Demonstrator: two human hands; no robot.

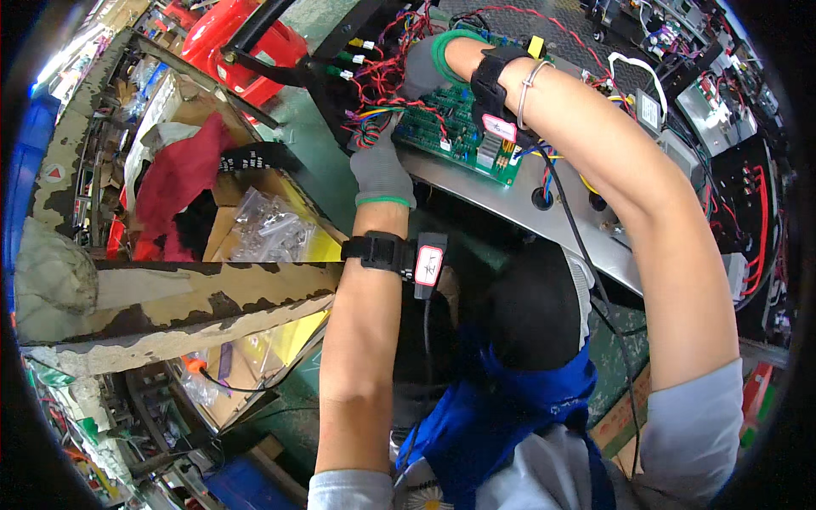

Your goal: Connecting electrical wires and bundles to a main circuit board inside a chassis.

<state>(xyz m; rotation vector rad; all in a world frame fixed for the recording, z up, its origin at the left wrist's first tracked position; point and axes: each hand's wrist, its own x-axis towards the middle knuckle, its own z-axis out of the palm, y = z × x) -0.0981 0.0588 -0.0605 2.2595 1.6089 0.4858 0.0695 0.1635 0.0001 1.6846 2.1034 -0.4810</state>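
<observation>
A green circuit board (450,127) lies on a silver metal panel (459,183) in front of me. My left hand (380,170), in a grey glove with a green cuff, is closed round a bundle of thin coloured wires (371,121) at the board's left edge. My right hand (427,68), gloved the same way, reaches over the board from the right. It is next to a tangle of red wires (387,72); its fingers are mostly hidden, so their grip is unclear. White connectors (358,59) sit at the wire ends by the black frame.
On my left stands a worn metal rack (212,293) with cardboard boxes, a dark red cloth (183,183) and clear bags of small parts (270,225). Red plastic stools (229,51) are behind it. A black cable (578,229) crosses the panel. Wired equipment (714,106) stands at right.
</observation>
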